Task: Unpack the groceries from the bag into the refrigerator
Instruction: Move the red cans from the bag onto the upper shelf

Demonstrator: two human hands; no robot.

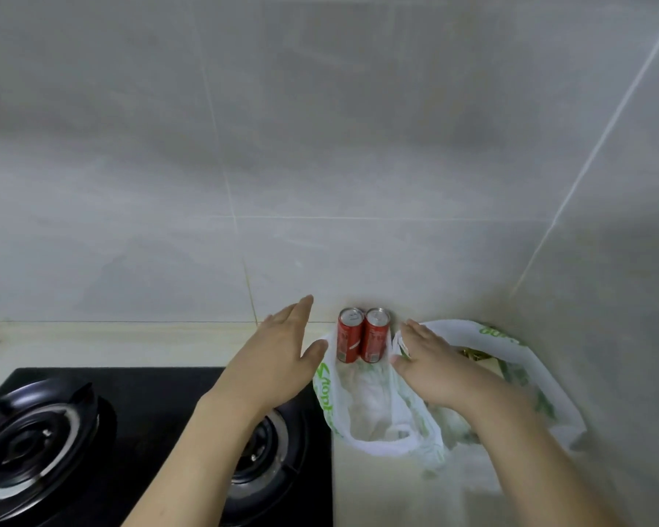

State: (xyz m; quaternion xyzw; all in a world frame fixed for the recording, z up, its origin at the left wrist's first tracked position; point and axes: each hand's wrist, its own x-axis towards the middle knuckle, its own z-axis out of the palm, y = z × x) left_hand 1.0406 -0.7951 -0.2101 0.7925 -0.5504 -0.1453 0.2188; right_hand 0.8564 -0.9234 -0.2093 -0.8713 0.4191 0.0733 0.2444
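Groceries are seen inside a white plastic bag (377, 416) with green print, which is laid on the pale countertop (389, 488) in the corner where two grey tiled walls (320, 146) meet. The bag is spread flat and its long axis runs from the near edge of the counter toward the back wall, with the mouth turned toward the wall. Its near handle loop (381, 445) lies closest to the camera. To the left of the bag a black gas hob (137, 431) is set into the counter, and two round burners are visible on it, the nearer one (35, 443) at the left and another (259, 450) partly hidden under the left forearm.

Above the bag both hands are held. The left hand (278, 355) is placed just left of the bag, its fingers straight and kept together, the thumb spread toward the plastic; nothing is gripped by it. The right hand (430, 367) is stretched over the right part of the bag, palm down, fingers straight, and nothing is pinched. Whether it touches the plastic cannot be told.

Farther back, between the two hands, two red cans (363, 334) are stood upright, side by side and touching each other, at the mouth of the bag and just before the back wall. Their long axes are vertical and their silver tops point upward. At the right, under the plastic, some green and brown contents (484, 361) are seen, but they are too blurred to be named.
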